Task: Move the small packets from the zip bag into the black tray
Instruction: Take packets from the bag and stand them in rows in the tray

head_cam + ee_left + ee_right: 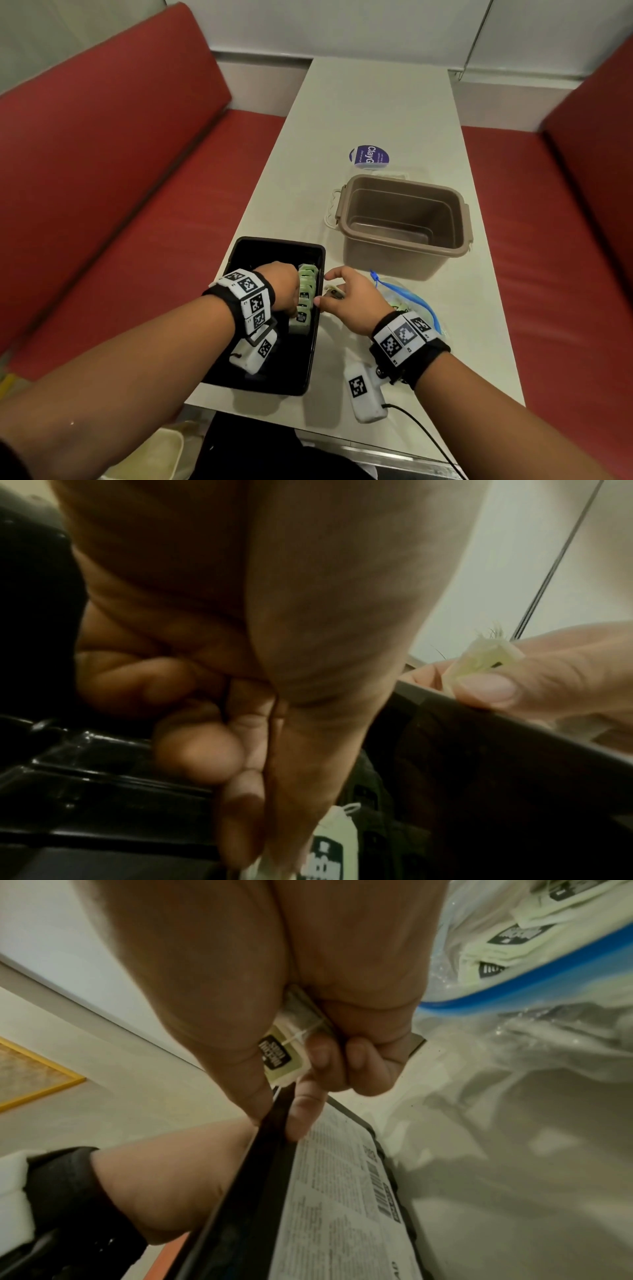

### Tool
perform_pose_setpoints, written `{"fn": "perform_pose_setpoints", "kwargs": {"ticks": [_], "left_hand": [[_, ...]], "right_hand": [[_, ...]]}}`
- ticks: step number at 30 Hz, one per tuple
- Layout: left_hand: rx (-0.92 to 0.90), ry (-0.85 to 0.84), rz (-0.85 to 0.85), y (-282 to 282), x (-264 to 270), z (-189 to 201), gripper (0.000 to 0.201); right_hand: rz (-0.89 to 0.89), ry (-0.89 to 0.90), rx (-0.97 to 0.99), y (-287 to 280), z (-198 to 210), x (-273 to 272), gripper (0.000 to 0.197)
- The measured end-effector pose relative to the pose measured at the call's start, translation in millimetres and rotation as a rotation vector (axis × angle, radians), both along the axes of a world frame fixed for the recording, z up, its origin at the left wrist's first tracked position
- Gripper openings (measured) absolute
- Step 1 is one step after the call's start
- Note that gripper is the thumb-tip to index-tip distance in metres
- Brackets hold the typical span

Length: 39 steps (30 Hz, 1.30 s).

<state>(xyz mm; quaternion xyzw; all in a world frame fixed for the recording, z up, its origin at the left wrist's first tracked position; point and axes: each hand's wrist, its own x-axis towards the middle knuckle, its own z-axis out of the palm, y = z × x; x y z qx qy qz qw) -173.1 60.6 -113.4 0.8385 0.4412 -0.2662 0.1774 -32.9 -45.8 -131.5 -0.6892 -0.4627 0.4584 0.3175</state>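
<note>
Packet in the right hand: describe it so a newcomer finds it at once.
Start at the black tray on the table's near left edge, with a row of packets along its right wall. Just outside that wall, the right hand pinches one pale packet with a dark label. It alone is neither in the tray nor in the zip bag.

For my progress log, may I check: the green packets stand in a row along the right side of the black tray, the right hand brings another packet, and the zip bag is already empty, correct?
One detail is wrong: the zip bag is not empty. The right wrist view shows several packets still inside it. The rest holds: packets line the right side of the black tray, and the right hand holds another packet at the tray's edge.
</note>
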Motion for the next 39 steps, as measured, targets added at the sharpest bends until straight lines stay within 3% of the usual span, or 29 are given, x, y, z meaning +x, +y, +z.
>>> {"fn": "perform_pose_setpoints", "kwargs": {"ticks": [7, 12, 18, 21, 33, 39], "left_hand": [[-0.014, -0.085, 0.068, 2, -8, -4, 0.022], [-0.029, -0.03, 0.105, 2, -9, 0, 0.041], [-0.195, 0.127, -0.024, -4, -7, -5, 0.037], [-0.187, 0.144, -0.132, -8, -2, -7, 0.05], [-0.072, 0.088, -0.105, -9, 1, -15, 0.031], [-0.103, 0.05, -0.017, 0, -6, -8, 0.038]], "right_hand": [[-0.009, 0.007, 0.01, -2, 0, -1, 0.04], [-0.007, -0.008, 0.009, -3, -2, 1, 0.039], [-0.021, 0.007, 0.004, -3, -3, 0, 0.039], [-0.021, 0.005, -0.003, -3, -4, 1, 0.039], [-0.018, -0.016, -0.006, -2, -7, 2, 0.039], [-0.09, 0.054, 0.028, -4, -4, 4, 0.02]]}}
